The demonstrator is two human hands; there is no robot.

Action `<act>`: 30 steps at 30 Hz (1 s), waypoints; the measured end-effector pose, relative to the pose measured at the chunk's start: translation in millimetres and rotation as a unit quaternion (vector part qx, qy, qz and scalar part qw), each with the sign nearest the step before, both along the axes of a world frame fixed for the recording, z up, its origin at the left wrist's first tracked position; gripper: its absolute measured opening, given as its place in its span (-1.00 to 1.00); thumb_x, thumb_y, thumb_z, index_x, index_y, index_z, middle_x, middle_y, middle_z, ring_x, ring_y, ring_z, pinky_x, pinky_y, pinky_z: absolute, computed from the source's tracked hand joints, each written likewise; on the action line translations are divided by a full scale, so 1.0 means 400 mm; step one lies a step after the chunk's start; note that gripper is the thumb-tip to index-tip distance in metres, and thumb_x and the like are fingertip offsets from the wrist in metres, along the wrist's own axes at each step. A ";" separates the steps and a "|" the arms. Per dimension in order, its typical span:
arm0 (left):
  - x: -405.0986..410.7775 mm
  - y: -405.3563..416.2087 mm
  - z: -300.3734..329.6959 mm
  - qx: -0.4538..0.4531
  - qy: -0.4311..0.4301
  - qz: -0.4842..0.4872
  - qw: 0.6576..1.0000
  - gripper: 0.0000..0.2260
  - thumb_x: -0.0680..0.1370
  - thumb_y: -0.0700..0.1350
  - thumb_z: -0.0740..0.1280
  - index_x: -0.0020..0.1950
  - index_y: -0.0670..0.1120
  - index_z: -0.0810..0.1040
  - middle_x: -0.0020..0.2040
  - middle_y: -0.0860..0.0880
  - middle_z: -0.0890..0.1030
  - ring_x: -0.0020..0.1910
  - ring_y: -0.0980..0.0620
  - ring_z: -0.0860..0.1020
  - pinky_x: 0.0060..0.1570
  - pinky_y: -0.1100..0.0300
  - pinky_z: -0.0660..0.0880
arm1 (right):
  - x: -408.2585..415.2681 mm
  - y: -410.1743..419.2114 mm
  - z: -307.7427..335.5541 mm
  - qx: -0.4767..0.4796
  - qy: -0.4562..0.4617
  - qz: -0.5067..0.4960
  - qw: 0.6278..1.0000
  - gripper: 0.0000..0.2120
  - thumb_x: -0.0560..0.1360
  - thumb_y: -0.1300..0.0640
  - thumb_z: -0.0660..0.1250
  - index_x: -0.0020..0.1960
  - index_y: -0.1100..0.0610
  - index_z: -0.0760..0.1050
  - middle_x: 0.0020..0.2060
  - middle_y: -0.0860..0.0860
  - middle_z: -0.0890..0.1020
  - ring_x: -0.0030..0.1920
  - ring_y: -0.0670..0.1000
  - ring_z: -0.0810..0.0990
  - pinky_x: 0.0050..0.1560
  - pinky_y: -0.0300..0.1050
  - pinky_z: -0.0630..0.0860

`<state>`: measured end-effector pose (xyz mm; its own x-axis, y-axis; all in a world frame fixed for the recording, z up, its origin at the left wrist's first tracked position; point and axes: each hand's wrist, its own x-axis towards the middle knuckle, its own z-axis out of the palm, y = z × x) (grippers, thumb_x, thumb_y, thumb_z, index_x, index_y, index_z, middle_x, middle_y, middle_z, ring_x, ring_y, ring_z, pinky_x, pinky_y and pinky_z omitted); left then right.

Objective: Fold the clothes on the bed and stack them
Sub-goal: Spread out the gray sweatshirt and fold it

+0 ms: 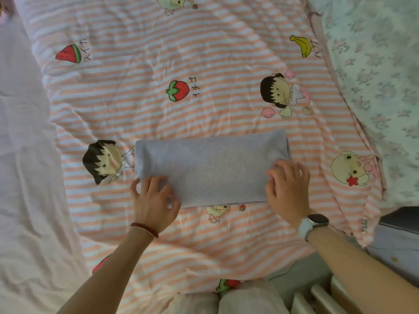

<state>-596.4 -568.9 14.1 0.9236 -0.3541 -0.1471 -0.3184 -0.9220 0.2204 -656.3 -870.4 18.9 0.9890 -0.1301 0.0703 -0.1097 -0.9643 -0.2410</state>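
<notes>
A grey-lilac knitted garment (210, 168) lies folded into a neat wide rectangle on the striped bed (136, 109). The left hand (154, 200) pinches its near-left corner; the right hand (288, 184) rests spread on its right end.

Grey garment (210, 168) folded flat, rectangular, on quilt (158, 64).

Pink-and-white striped quilt (204, 53) w/ cartoon prints: watermelon (68, 54), strawberry (178, 90), banana (301, 45), several cartoon kid faces. Pale pink sheet (27, 177) at left, floral sheet (374, 75) at right. Dark box-like item (401, 225) at lower right; can't tell what it is.
</notes>
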 end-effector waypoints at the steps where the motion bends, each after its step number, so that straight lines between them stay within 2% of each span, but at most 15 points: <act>1: 0.009 -0.029 -0.001 -0.019 -0.021 0.008 1.000 -0.74 0.38 0.04 0.18 -0.27 -0.08 0.58 0.01 -0.13 0.59 0.01 -0.19 0.56 0.14 -0.21 0.31 | 0.028 0.020 0.003 0.000 -0.012 -0.009 1.000 -0.73 0.45 0.14 0.10 -0.07 0.21 0.53 0.03 0.19 0.56 0.12 0.20 0.50 0.25 0.25 0.25; 4: 0.040 -0.131 -0.012 -0.034 -0.037 -0.006 0.999 -0.60 0.45 0.12 0.17 0.14 -0.06 0.59 0.27 -0.17 0.50 0.26 -0.26 0.45 0.25 -0.28 0.22 | 0.112 0.071 -0.007 -0.028 0.027 0.015 0.999 -0.61 0.49 0.08 0.07 0.25 0.12 0.46 0.29 0.19 0.45 0.35 0.19 0.36 0.32 0.40 0.09; 7: 0.071 -0.211 -0.048 -0.012 -0.007 -0.022 1.000 -0.44 0.48 0.23 0.07 0.43 0.04 0.32 0.45 -0.17 0.29 0.43 -0.30 0.21 0.32 -0.35 -0.01 | 0.168 0.070 -0.045 -0.053 0.139 0.021 0.989 -0.53 0.56 -0.04 0.00 0.45 0.02 0.25 0.45 0.15 0.25 0.46 0.22 0.18 0.33 0.43 0.02; 9: 0.075 -0.228 -0.081 0.009 0.013 -0.024 1.000 -0.41 0.49 0.27 0.02 0.48 0.07 0.17 0.48 -0.16 0.22 0.45 -0.30 0.14 0.32 -0.39 -0.06 | 0.167 0.029 -0.084 -0.066 0.208 -0.021 0.976 -0.50 0.59 -0.12 -0.08 0.51 -0.05 0.04 0.51 0.10 0.09 0.50 0.19 0.02 0.37 0.39 -0.06; 11: 0.065 -0.220 -0.112 0.029 0.019 -0.027 0.999 -0.42 0.49 0.28 0.00 0.47 0.10 0.11 0.49 -0.13 0.21 0.46 -0.28 0.13 0.30 -0.43 -0.04 | 0.139 -0.017 -0.120 -0.077 0.246 -0.057 0.965 -0.45 0.57 -0.18 -0.17 0.52 -0.08 -0.12 0.53 0.03 -0.04 0.51 0.14 -0.11 0.40 0.35 -0.12; 14: 0.054 -0.213 -0.129 0.041 0.024 -0.027 0.999 -0.42 0.49 0.29 0.00 0.47 0.11 0.10 0.49 -0.12 0.21 0.46 -0.26 0.12 0.29 -0.44 -0.04 | 0.123 -0.055 -0.131 -0.032 0.257 -0.062 0.964 -0.43 0.57 -0.20 -0.14 0.53 -0.04 -0.13 0.53 -0.02 -0.10 0.51 0.15 -0.16 0.44 0.26 -0.08; 16: 0.052 -0.217 -0.125 0.041 0.023 -0.019 0.999 -0.41 0.49 0.29 -0.01 0.48 0.10 0.08 0.50 -0.12 0.18 0.47 -0.26 0.08 0.29 -0.44 -0.07 | 0.119 -0.059 -0.113 0.038 0.213 -0.085 0.973 -0.40 0.58 -0.14 0.00 0.53 0.06 -0.06 0.53 0.08 -0.07 0.51 0.16 -0.06 0.44 0.17 0.02; 18: 0.048 -0.223 -0.116 0.034 0.021 -0.019 0.999 -0.40 0.49 0.28 0.01 0.49 0.09 0.10 0.50 -0.15 0.19 0.46 -0.27 0.06 0.29 -0.43 -0.09 | 0.101 -0.067 -0.093 0.111 0.135 -0.180 0.968 -0.38 0.55 -0.06 0.19 0.50 0.17 0.08 0.48 0.20 0.13 0.44 0.21 0.16 0.36 0.14 0.20; 20: 0.038 -0.239 -0.107 0.032 0.010 -0.048 0.998 -0.40 0.49 0.28 0.03 0.49 0.08 0.13 0.49 -0.16 0.21 0.46 -0.28 0.07 0.28 -0.44 -0.08 | 0.073 -0.082 -0.074 0.196 0.106 -0.284 0.933 -0.41 0.50 -0.04 0.29 0.41 0.22 0.24 0.28 0.19 0.42 0.27 0.21 0.39 0.20 0.14 0.40; 21: 0.031 -0.251 -0.105 0.033 0.003 -0.070 0.997 -0.41 0.49 0.28 0.03 0.48 0.08 0.14 0.48 -0.15 0.23 0.46 -0.28 0.08 0.27 -0.45 -0.06 | 0.059 -0.087 -0.069 0.247 0.114 -0.317 0.909 -0.47 0.48 -0.05 0.32 0.33 0.22 0.32 0.14 0.15 0.51 0.15 0.19 0.48 0.05 0.11 0.49; 23: 0.021 -0.279 -0.101 0.038 0.001 -0.105 0.994 -0.41 0.49 0.29 0.02 0.47 0.09 0.15 0.47 -0.15 0.24 0.46 -0.28 0.08 0.25 -0.47 -0.04 | 0.047 -0.100 -0.064 0.328 0.155 -0.344 0.866 -0.55 0.46 -0.08 0.33 0.20 0.20 0.42 -0.03 0.07 0.54 -0.02 0.10 0.54 -0.19 -0.05 0.49; 25: 0.020 -0.300 -0.103 0.046 0.014 -0.112 0.993 -0.40 0.48 0.32 -0.01 0.48 0.11 0.14 0.48 -0.15 0.22 0.46 -0.30 0.07 0.22 -0.48 -0.04 | 0.057 -0.115 -0.063 0.378 0.189 -0.350 0.836 -0.59 0.45 -0.07 0.35 0.18 0.16 0.42 -0.02 -0.01 0.52 -0.07 0.02 0.52 -0.23 -0.19 0.44; 26: 0.020 -0.306 -0.109 0.057 0.025 -0.109 0.992 -0.38 0.48 0.33 -0.04 0.49 0.13 0.09 0.50 -0.14 0.15 0.46 -0.29 0.01 0.23 -0.48 -0.05 | 0.063 -0.119 -0.060 0.413 0.203 -0.349 0.816 -0.63 0.45 -0.06 0.35 0.14 0.13 0.42 -0.01 -0.02 0.54 -0.07 0.00 0.53 -0.21 -0.19 0.45; 28: 0.021 -0.308 -0.129 0.103 0.040 -0.104 0.988 -0.37 0.47 0.38 -0.17 0.48 0.19 -0.18 0.52 -0.10 -0.17 0.46 -0.25 -0.24 0.27 -0.44 -0.19 | 0.075 -0.121 -0.047 0.483 0.211 -0.332 0.782 -0.77 0.44 0.00 0.37 0.03 0.05 0.44 -0.01 -0.01 0.58 -0.06 0.03 0.58 -0.13 -0.08 0.53; 30: 0.019 -0.308 -0.156 0.135 0.055 -0.101 0.984 -0.38 0.43 0.40 -0.30 0.38 0.20 -0.47 0.41 -0.05 -0.50 0.37 -0.20 -0.49 0.26 -0.41 -0.35 | 0.082 -0.117 -0.021 0.520 0.216 -0.290 0.774 -0.80 0.44 0.06 0.37 -0.02 -0.10 0.39 -0.02 -0.07 0.56 -0.05 -0.01 0.59 -0.12 -0.06 0.55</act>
